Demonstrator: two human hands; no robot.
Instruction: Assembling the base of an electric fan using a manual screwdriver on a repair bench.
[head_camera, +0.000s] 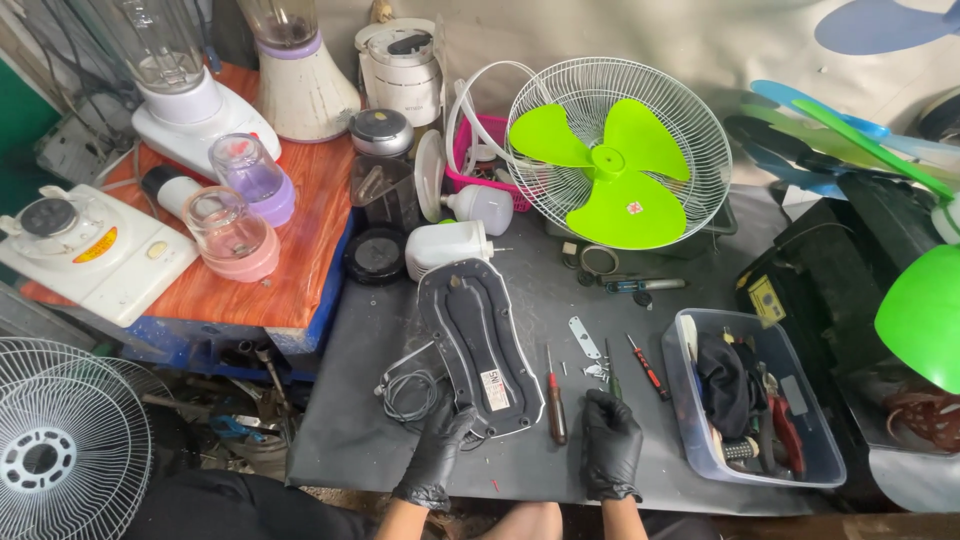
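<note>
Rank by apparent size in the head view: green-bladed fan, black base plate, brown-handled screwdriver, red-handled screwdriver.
1. Green-bladed fan
2. Black base plate
3. Brown-handled screwdriver
4. Red-handled screwdriver
The two screwdrivers look close; ranking unsure.
</note>
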